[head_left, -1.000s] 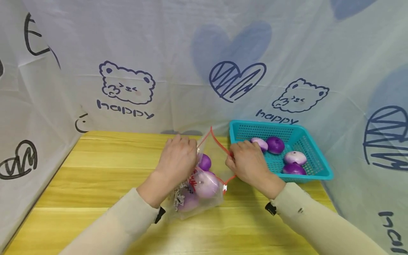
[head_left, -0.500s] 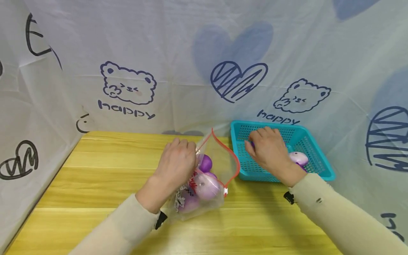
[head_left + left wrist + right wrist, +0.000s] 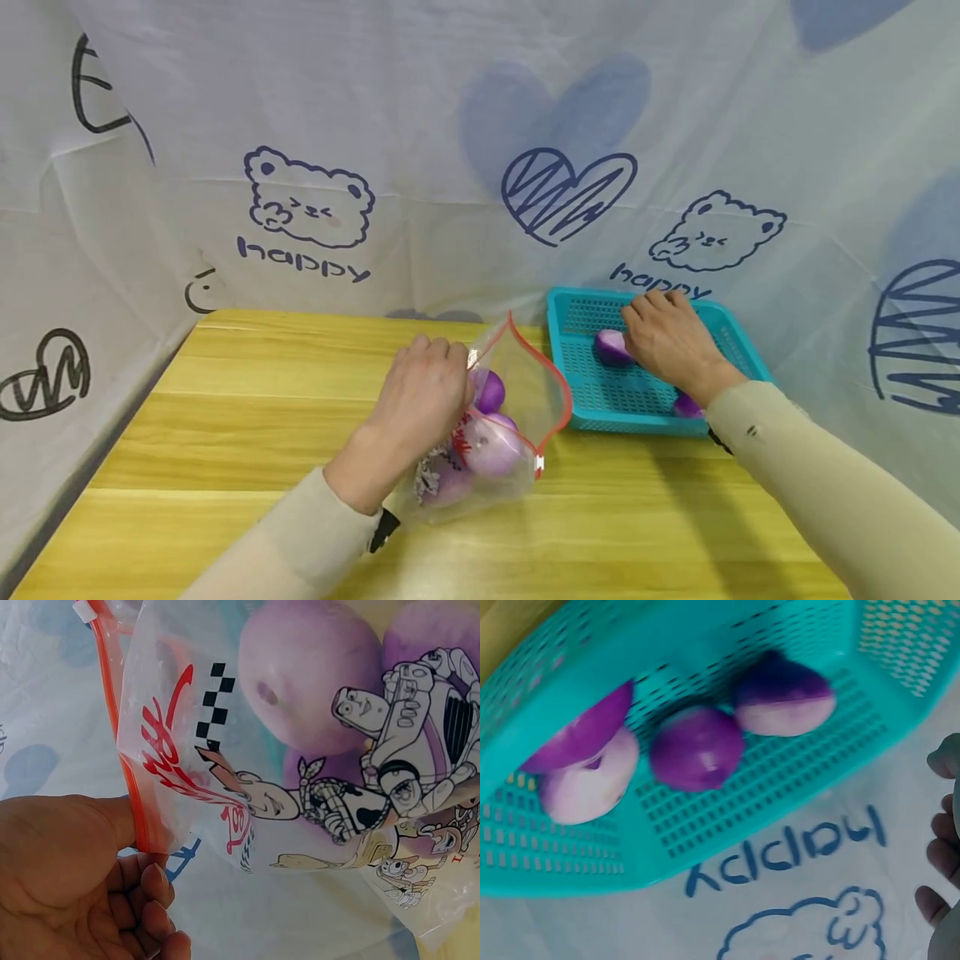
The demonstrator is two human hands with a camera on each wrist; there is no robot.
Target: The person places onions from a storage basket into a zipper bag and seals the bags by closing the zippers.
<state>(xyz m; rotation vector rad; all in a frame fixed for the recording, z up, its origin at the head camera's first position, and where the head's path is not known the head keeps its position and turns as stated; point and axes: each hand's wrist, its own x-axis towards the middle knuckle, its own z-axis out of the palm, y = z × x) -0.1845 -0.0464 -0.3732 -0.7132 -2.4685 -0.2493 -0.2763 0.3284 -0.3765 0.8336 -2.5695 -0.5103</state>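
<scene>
My left hand (image 3: 422,402) pinches the rim of a clear zip bag (image 3: 259,761) with a red zip strip and cartoon print. Its mouth gapes to the right, and several round purple-and-white vegetables resembling onions (image 3: 491,446) lie inside. Over the teal plastic basket (image 3: 637,421) hovers my right hand (image 3: 670,342), fingers loosely bent. In the right wrist view its fingers (image 3: 943,859) stand apart from the thumb with nothing seen between them. Several more such vegetables (image 3: 697,750) lie in the basket; the head view has some hidden behind the right hand.
Both bag and basket are on a yellow wood-grain table (image 3: 247,400), the basket at the back right. A white printed cloth (image 3: 435,167) hangs behind and along the sides. A white slider (image 3: 538,463) sits at the bag's zip end.
My right hand has let go of the bag's rim and moved right over the basket. The left hand keeps its hold, and the bag's mouth still gapes.
</scene>
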